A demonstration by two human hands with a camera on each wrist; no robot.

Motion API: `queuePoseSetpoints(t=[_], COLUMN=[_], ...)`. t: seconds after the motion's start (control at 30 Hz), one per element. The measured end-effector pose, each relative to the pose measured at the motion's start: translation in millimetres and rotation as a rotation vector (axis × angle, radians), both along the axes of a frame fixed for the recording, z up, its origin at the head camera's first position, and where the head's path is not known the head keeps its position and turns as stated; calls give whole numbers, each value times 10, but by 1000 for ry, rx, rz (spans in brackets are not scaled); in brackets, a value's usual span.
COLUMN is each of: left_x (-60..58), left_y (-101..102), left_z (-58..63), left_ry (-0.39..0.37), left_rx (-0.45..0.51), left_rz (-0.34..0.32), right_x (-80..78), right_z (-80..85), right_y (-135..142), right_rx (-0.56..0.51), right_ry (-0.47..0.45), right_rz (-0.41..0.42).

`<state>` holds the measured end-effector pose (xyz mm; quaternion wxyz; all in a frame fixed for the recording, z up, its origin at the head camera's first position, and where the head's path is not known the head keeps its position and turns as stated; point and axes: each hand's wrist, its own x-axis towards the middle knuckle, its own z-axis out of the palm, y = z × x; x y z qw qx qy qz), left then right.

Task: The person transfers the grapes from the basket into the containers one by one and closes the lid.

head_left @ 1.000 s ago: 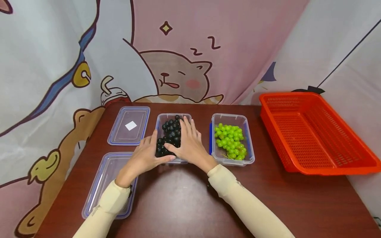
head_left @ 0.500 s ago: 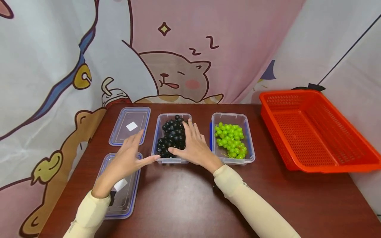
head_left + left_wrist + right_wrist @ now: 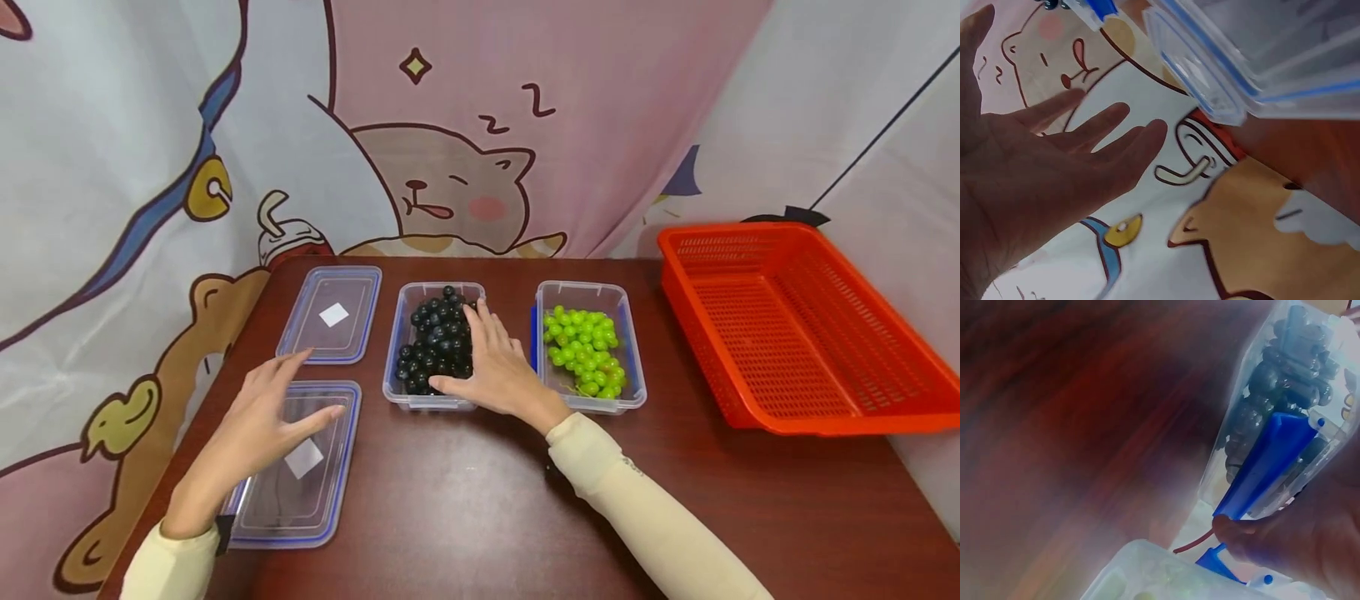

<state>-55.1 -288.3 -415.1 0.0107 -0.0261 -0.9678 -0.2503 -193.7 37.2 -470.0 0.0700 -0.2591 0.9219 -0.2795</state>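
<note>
A clear box [image 3: 430, 402] in the middle of the table holds a bunch of dark grapes [image 3: 435, 343]. Over that box's right side lies my right hand [image 3: 498, 367], thumb and fingers spread apart; whether it touches the grapes or the rim cannot be told. The right wrist view shows the box's blue latch [image 3: 1269, 462] beside part of that hand. My left hand [image 3: 258, 421] hovers with fingers apart above the nearer clear lid [image 3: 318, 500], holding nothing. Farther back lies another clear lid [image 3: 330, 315] with a white label.
Right of the dark grapes stands a second clear box [image 3: 633, 379] with green grapes [image 3: 585, 350] inside. A red-orange perforated basket [image 3: 780, 425] sits at the table's right. A printed curtain [image 3: 600, 100] hangs behind the table.
My left hand has left the side of the dark-grape box and moved left and nearer, over the near lid. My right hand has shifted slightly right. The grapes stay in their box.
</note>
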Motion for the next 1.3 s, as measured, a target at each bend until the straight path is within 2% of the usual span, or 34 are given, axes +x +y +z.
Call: queuePoseSetpoints(t=[0.17,0.3,0.63,0.77,0.93,1.1,1.3], left_x=[83,125,303,385,507,568,619], left_y=[-133,-223,-421,-482,-576,-644,-707], left_z=[-58,-121,-336,-403,-489,-545,-568], left_ry=[8,22,113,125,66,-16,-38], left_rx=[-22,-18,-1,5,-10,-22,-57], left_rz=[3,7,24,46,71,52,30], right_x=[-2,-13,12,22,47,43,53], right_z=[51,69,35,29,13,5,3], right_y=[8,18,16,19,24,22,5], right_rx=[-1,-8,-50,-57,-63,-73,-92], right_ry=[-38,-35,-76,-68,-91,-92,-96], right_rz=[-11,-21,-18,-23,-11,-16,-23])
